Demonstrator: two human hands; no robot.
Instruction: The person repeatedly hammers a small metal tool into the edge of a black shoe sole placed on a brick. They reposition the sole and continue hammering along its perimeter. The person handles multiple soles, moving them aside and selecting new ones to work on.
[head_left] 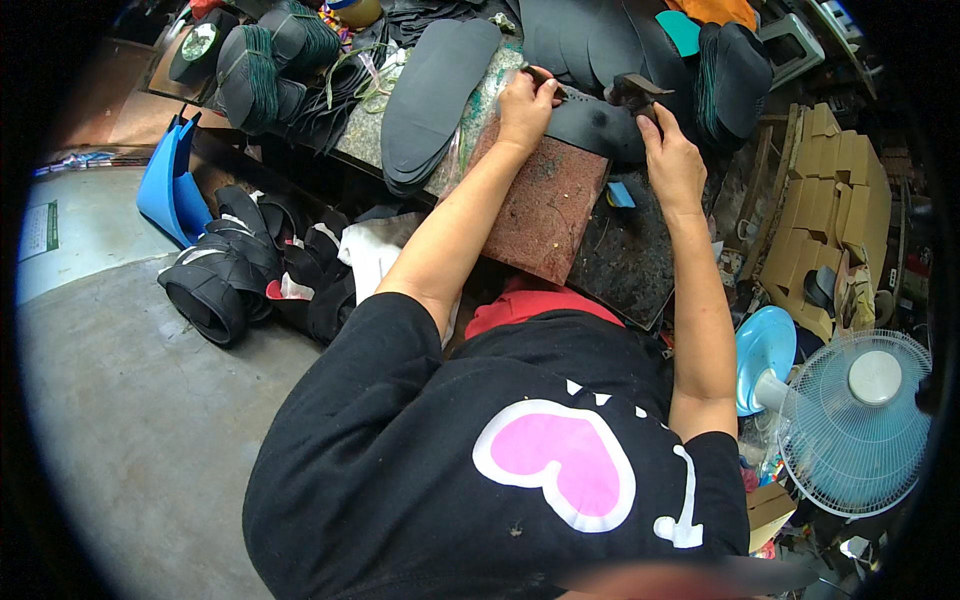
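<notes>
Pinching a small dark tool (557,91), too small to identify, between thumb and fingers of the left hand (525,112); working at the left end of a flat, curved black sheet (598,130), set along the far edge of a rough reddish-brown rectangular block (540,208). Gripping a dark-headed hammer (634,92) in the right hand (671,160), with fingers curled around the handle.
</notes>
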